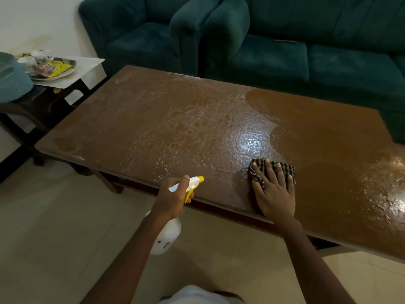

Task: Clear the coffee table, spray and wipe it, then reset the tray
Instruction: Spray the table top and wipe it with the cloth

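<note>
1. Table [153, 119] top: brown. Left and centre carry a glistening film of droplets. A smooth, matte patch runs from the far edge to the near edge right of centre, and the right end glistens again.
2. Right hand [274, 194]: palm down on the table near the front edge, fingers straight and spread wide, pressing flat on the cloth [287, 168].
3. Cloth: dark checked, bunched under the fingers, lying at the border between the wet film and the matte patch.
4. Left hand [173, 198]: fingers curled round the neck of the bottle [167, 234], held just in front of the table's front edge and left of the right hand.
5. Bottle: white body hangs below the hand, over the floor. Its yellow nozzle points right, along the table edge.
6. Tray [63, 74]: on a white side table [92, 64] beyond the left end, holding crumpled wrappers.
7. Basket [13, 77]: teal, beside the tray at the frame's left edge.
8. Sofas [285, 58]: dark green, behind the table.
</note>
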`<state>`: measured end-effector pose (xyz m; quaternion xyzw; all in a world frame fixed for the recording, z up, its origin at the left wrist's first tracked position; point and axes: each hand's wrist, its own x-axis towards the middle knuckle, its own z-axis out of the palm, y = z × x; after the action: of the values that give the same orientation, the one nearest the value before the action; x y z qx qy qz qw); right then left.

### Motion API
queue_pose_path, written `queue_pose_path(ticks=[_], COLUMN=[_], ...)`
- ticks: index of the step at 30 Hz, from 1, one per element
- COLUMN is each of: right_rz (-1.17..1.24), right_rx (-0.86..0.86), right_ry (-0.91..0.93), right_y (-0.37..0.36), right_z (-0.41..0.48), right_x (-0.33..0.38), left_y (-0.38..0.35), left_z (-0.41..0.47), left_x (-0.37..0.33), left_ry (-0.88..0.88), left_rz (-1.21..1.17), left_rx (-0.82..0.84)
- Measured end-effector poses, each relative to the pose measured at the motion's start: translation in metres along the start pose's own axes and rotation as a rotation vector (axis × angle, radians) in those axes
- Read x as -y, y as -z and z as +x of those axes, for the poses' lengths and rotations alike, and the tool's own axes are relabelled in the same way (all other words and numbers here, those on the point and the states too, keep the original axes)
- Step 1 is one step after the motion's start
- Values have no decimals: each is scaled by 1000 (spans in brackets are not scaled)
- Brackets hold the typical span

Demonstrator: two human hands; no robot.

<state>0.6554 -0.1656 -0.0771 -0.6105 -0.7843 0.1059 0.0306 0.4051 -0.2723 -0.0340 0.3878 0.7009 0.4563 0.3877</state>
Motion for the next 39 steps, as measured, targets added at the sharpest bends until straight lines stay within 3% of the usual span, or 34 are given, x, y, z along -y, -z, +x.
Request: queue_pose_path(ticks=[22, 39], right_rz=[31, 22], right_rx=[24, 6], right_ry=[-80, -70], right_y=[2, 1], right_z=[-6, -6], right_x=[26, 26], left_y=[23, 27], left_z=[6, 9], left_x=[25, 39], left_ry=[-142, -143], left_rz=[-47, -149], left_rx=[76, 62])
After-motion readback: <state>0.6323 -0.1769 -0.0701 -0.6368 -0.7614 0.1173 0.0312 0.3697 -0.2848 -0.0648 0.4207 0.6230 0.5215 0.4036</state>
